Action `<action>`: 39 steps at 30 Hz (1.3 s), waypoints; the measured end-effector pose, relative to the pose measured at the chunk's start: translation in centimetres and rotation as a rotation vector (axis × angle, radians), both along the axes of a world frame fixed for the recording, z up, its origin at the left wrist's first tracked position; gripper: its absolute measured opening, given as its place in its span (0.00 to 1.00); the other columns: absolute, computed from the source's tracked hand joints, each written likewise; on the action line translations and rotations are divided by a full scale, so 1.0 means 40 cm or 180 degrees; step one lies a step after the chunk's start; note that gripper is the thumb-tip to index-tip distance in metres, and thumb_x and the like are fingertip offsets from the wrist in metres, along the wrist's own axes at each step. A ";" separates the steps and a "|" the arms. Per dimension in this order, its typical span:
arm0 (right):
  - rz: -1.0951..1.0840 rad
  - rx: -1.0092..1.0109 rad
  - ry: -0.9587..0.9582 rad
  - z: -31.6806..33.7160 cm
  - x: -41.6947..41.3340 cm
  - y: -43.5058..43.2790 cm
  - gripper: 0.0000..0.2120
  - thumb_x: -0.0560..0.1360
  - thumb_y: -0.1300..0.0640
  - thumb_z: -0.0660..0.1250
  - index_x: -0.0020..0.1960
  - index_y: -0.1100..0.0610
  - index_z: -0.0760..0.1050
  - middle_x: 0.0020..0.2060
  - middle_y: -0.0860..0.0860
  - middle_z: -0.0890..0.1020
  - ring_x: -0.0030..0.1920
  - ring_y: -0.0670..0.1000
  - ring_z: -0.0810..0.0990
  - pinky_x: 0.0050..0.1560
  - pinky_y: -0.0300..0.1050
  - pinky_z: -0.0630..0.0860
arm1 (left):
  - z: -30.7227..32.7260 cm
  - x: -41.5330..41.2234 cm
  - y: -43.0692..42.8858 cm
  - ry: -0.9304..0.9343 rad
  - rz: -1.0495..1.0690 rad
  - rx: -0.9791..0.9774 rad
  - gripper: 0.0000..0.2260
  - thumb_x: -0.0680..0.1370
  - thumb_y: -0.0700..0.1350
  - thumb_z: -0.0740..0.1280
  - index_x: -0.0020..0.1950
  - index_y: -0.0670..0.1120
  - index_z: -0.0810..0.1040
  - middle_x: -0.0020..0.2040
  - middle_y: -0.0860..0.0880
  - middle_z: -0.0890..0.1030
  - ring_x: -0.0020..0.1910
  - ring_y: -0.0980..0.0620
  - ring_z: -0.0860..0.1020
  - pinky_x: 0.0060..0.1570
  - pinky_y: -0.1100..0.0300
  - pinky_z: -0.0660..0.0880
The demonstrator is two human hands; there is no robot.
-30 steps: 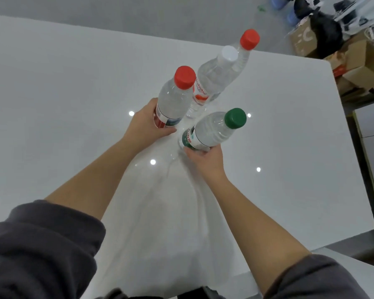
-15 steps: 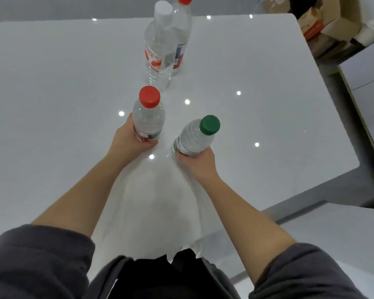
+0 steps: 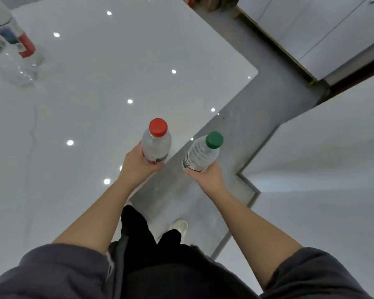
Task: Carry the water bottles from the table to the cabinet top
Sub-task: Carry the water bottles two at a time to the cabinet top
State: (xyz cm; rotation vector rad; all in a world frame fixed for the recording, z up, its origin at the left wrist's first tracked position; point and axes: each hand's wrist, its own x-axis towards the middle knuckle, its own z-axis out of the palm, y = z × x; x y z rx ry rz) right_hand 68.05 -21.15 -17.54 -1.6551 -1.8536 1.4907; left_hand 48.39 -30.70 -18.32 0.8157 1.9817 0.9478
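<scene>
The left hand (image 3: pixel 138 164) grips a red-capped bottle (image 3: pixel 156 141) upright at frame centre, over the white table (image 3: pixel 95 104) edge. The right hand (image 3: pixel 207 175) holds a green-capped bottle (image 3: pixel 201 153) above grey floor (image 3: pixel 235 130). Two more bottles (image 3: pixel 11 44) stand upper left; a white cabinet (image 3: pixel 322 147) lies right.

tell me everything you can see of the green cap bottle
The green-capped bottle is small, clear ribbed plastic, with a green screw cap on and a white label printed green and red low on its body. The right hand holds it by the lower body, off the table, above the grey floor, cap tilted toward the upper right of the view. Nothing else touches it.
</scene>
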 end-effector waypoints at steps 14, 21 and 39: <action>-0.1972 0.0647 0.0541 0.278 0.480 0.101 0.24 0.67 0.63 0.78 0.60 0.54 0.74 0.51 0.45 0.83 0.47 0.38 0.82 0.51 0.44 0.80 | 0.291 0.460 0.383 -0.0576 -0.1729 0.0793 0.20 0.67 0.45 0.78 0.56 0.52 0.75 0.48 0.55 0.84 0.48 0.58 0.82 0.53 0.55 0.80; -0.2483 0.1464 0.1142 0.554 0.535 0.187 0.23 0.69 0.63 0.76 0.61 0.51 0.73 0.52 0.43 0.82 0.49 0.38 0.80 0.46 0.35 0.77 | 0.602 0.540 0.560 -0.0593 -0.1993 0.1637 0.21 0.66 0.42 0.79 0.55 0.52 0.75 0.52 0.53 0.83 0.51 0.54 0.81 0.54 0.57 0.78; -0.2118 0.2355 0.1861 1.099 0.494 0.177 0.23 0.70 0.63 0.76 0.62 0.50 0.75 0.51 0.46 0.83 0.50 0.48 0.83 0.41 0.44 0.77 | 1.085 0.505 0.577 -0.1196 -0.2303 0.2760 0.21 0.68 0.38 0.77 0.56 0.53 0.78 0.49 0.51 0.85 0.49 0.52 0.83 0.47 0.58 0.77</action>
